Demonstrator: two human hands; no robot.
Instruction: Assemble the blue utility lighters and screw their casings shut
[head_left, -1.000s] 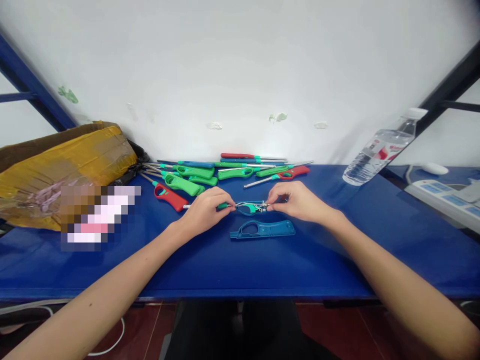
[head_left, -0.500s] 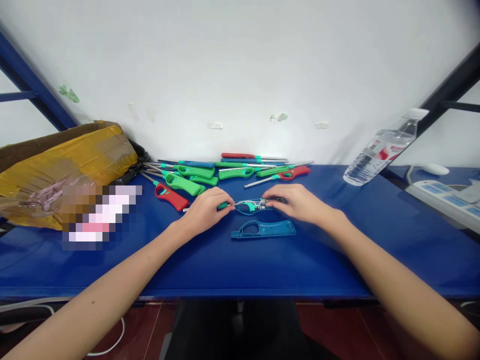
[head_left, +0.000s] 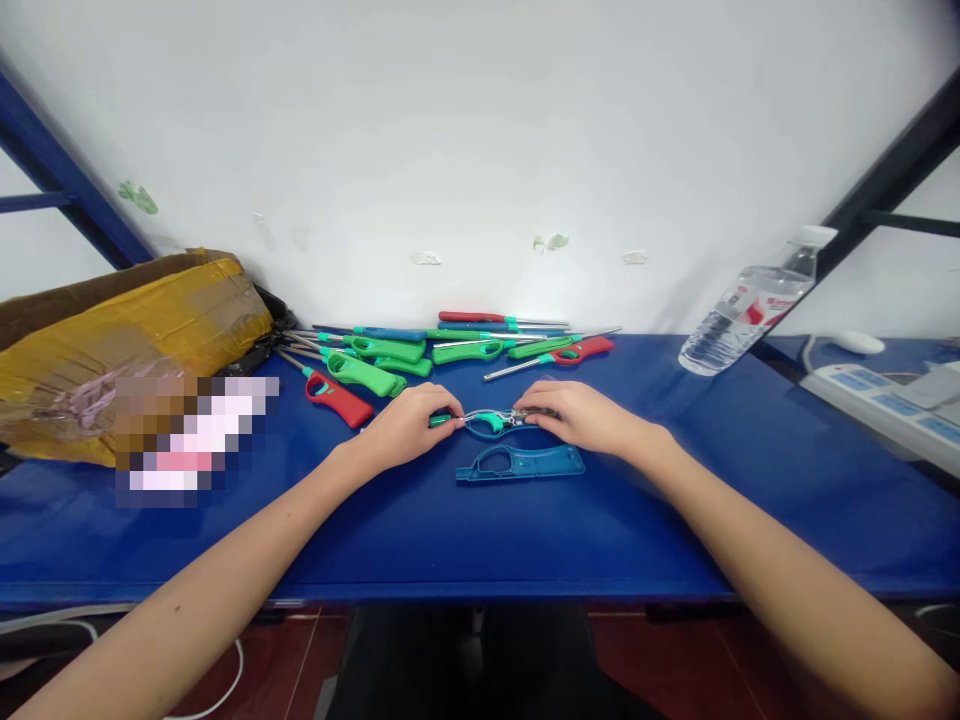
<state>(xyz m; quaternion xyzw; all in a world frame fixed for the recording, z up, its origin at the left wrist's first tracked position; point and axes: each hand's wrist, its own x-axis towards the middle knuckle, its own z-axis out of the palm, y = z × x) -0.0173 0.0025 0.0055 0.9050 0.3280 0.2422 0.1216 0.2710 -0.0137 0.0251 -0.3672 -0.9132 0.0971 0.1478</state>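
Note:
An opened blue utility lighter point(head_left: 489, 432) lies between my hands, its inner parts showing: a turquoise trigger and thin pale wires. My left hand point(head_left: 411, 424) pinches its nozzle end, where a small green piece shows at the fingertips; the rest there is covered by the fingers. With thumb and fingers, my right hand point(head_left: 583, 412) grips the handle end, on a dark part with metal at its tip. Just in front, on the table, rests the loose blue casing half point(head_left: 541, 463), hollow side up.
Several green, red and blue utility lighters point(head_left: 367, 375) lie along the wall. A taped cardboard box point(head_left: 202, 310) stands at the left beside a blurred patch. On the right are a tilted water bottle point(head_left: 742, 315) and a white power strip point(head_left: 885, 400). The blue table's front edge point(head_left: 480, 592) is near me.
The view has shifted slightly. The turquoise trigger and wires now sit closer into the blue casing between my hands. Both hands keep their grip; the loose casing half stays in front.

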